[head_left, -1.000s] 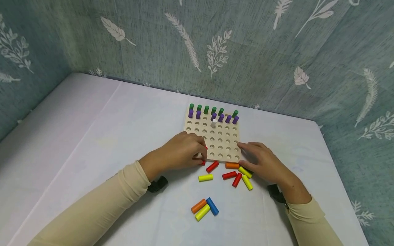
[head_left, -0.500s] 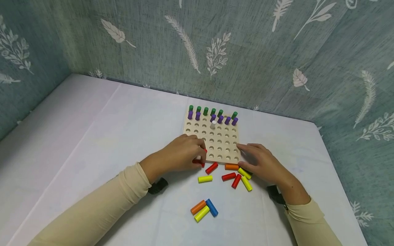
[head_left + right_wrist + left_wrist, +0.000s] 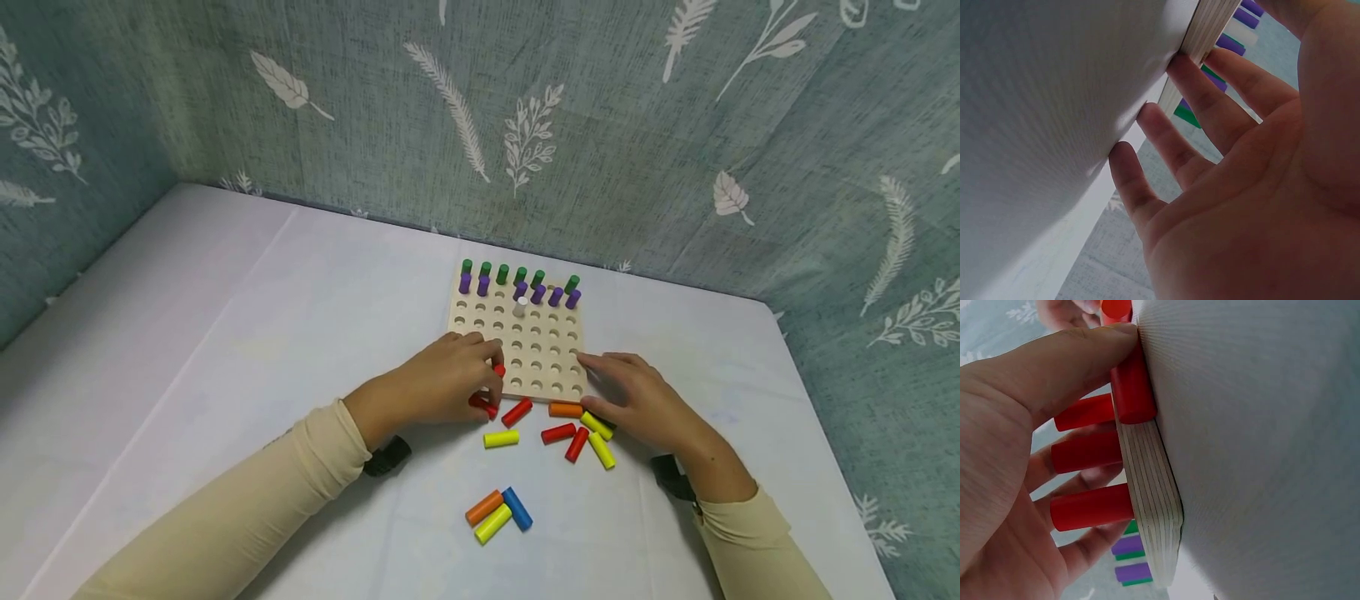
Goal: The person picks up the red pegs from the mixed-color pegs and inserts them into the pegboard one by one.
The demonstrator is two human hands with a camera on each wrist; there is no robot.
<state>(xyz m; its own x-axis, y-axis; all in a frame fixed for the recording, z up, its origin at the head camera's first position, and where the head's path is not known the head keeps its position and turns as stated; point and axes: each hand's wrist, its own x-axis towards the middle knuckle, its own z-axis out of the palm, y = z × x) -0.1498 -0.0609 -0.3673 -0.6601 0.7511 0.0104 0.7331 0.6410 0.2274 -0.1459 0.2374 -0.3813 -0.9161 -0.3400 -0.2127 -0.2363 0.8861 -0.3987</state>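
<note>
A pale wooden peg board (image 3: 545, 354) with rows of round holes lies on the table. My left hand (image 3: 442, 382) is bent over its near left corner, thumb on a red peg (image 3: 1135, 394) that lies along the front edge; the index fingertip's contact is partly hidden. Several red pegs (image 3: 1088, 450) stand in the board beside the curled fingers of that hand. At the board's right edge rests my right hand (image 3: 645, 398), its fingers extended and holding nothing. Green pegs (image 3: 503, 274) and purple pegs (image 3: 483, 287) stand along the back, with a white peg (image 3: 521, 307) before them.
Loose pegs lie in front of the board: red (image 3: 517, 412), yellow (image 3: 501, 438), orange (image 3: 566, 410) and more red and yellow by the right hand. Nearer me sit an orange (image 3: 484, 507), a yellow (image 3: 492, 525) and a blue peg (image 3: 517, 508). A patterned cloth wall (image 3: 360, 125) rises behind.
The red peg under the left thumb has shifted slightly nearer me and more of it shows. The left hand has moved a little the same way; the right hand keeps its place.
</note>
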